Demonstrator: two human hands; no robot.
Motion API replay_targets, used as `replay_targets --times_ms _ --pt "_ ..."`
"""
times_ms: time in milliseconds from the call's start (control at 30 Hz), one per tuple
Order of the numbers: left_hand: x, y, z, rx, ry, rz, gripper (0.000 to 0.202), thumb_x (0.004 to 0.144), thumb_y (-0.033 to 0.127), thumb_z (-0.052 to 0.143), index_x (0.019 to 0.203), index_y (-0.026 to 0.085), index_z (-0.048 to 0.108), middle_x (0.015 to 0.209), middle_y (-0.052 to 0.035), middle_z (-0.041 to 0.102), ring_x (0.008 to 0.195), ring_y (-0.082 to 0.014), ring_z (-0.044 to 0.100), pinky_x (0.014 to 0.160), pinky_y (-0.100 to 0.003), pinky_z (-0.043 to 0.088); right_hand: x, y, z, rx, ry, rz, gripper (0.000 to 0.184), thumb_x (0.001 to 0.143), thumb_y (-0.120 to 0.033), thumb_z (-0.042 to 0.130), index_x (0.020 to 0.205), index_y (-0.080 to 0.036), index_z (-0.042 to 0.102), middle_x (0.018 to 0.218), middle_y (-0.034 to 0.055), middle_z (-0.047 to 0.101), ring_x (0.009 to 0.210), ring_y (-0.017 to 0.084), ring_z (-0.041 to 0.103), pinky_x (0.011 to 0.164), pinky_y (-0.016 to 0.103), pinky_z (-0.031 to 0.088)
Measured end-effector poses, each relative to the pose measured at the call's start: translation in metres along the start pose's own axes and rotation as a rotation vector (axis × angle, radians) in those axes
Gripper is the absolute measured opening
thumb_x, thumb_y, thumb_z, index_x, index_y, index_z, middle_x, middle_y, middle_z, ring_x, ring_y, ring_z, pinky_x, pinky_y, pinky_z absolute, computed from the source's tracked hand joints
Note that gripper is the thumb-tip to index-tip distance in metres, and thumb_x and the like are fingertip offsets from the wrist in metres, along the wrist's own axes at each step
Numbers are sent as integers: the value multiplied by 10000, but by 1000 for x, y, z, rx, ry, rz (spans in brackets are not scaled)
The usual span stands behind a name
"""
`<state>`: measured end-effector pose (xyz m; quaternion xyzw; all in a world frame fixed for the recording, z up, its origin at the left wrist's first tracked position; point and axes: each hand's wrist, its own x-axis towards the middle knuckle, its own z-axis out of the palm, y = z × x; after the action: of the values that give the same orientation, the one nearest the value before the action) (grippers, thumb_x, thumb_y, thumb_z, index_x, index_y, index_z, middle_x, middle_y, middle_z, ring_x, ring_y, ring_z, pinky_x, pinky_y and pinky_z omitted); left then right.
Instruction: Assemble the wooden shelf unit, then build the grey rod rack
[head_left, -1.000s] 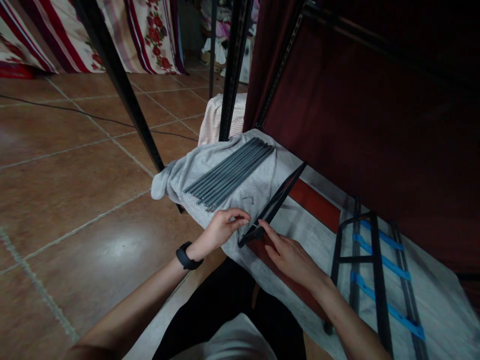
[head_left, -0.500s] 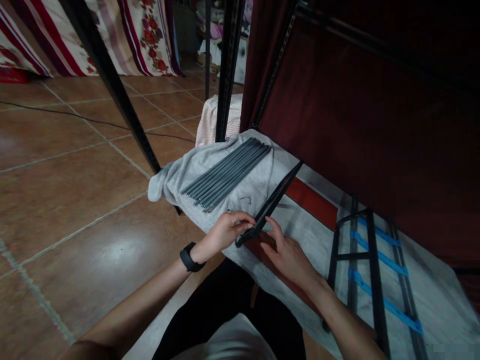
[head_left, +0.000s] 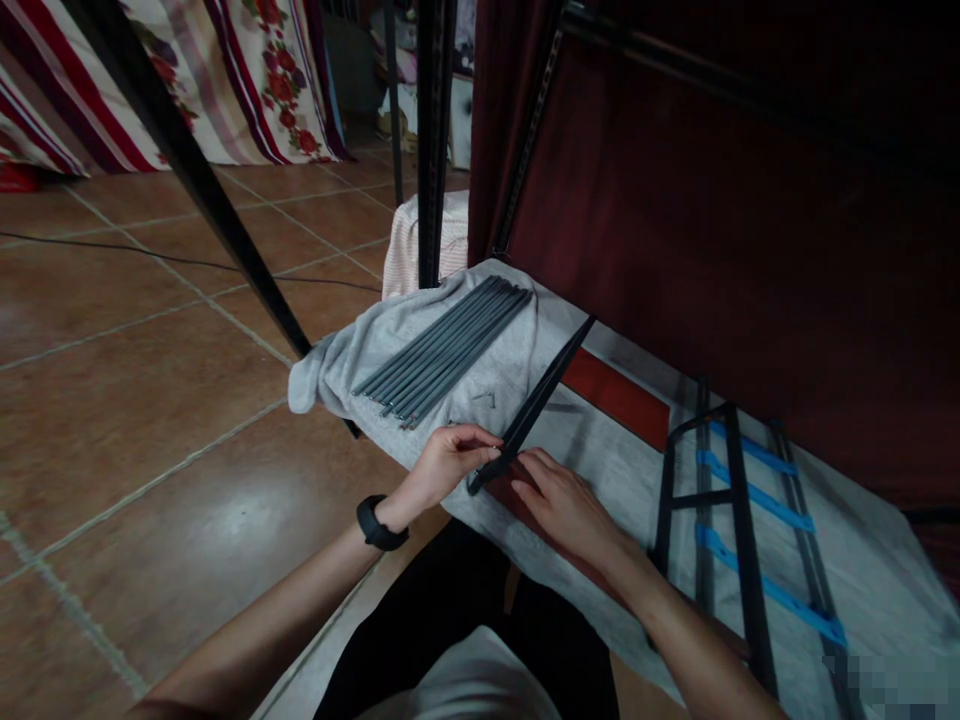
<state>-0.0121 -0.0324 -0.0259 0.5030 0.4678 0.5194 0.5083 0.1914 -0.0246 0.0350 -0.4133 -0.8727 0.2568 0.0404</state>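
A long black metal bar lies slanted across a grey cloth on a low surface. My left hand, with a black watch on its wrist, pinches the bar's near end between thumb and fingers. My right hand rests on the same end from the right, fingers bent onto it. A bundle of grey rods lies side by side on the cloth just beyond my left hand. A small bent metal piece lies between the rods and the bar.
A black frame with blue straps lies on the cloth at right. A dark red panel rises behind. Black uprights and a slanted black post stand over the brown tile floor. A floral cloth hangs at far left.
Both hands have closed in on the bar's near end; my left fingers now pinch it and my right hand has slid up to it. The view has shifted slightly.
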Motion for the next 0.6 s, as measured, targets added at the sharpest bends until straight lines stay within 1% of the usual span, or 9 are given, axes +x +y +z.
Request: replay_targets --times_ms 100,167,267,367,433,500,600 --pt "-1 -2 3 -47 23 -58 270 754 394 769 874 153 751 776 -36 721 676 -141 621 641 -251 493 1 1 1 3 4 -2 241 987 -217 434 1191 -219 563 1164 59 633 1089 189 618 935 318 471" --pt "-2 -2 5 -68 46 -73 285 756 416 766 858 151 744 743 -29 704 662 -137 610 632 -250 486 1 1 1 10 2 -4 247 988 -223 435 1199 -224 565 1173 55 632 1091 186 615 930 313 470" --pt "-2 -2 6 -73 53 -73 276 741 406 784 834 153 726 741 -23 694 667 -133 610 638 -246 486 1 1 0 0 -1 8 262 991 -236 432 1221 -230 559 1192 55 628 1081 184 619 910 309 473" --pt "-1 -4 5 -104 23 -71 259 732 371 797 847 155 712 774 -26 703 693 -130 626 669 -244 499 1 1 -1 -12 -4 12 262 994 -250 428 1217 -225 564 1178 58 632 1080 189 622 908 310 472" --pt "-1 -5 4 -158 -2 -63 291 733 352 800 931 156 715 850 -42 722 747 -138 648 705 -249 512 1 1 -1 -20 2 3 276 999 -258 424 1237 -223 560 1190 62 631 1098 192 618 924 315 469" --pt "-2 -6 2 -201 -31 -58 370 736 340 802 1045 159 708 940 -65 733 809 -151 665 739 -258 522 1 1 -1 -31 8 -8 301 1006 -268 418 1277 -225 541 1212 66 627 1114 194 615 936 318 466" --pt "-4 -3 2 -221 -51 -63 432 766 337 782 1152 168 686 1054 -88 732 926 -173 673 817 -277 524 -1 0 0 -57 11 -5 294 1019 -302 409 1269 -229 546 1206 65 634 1084 198 631 905 318 477"
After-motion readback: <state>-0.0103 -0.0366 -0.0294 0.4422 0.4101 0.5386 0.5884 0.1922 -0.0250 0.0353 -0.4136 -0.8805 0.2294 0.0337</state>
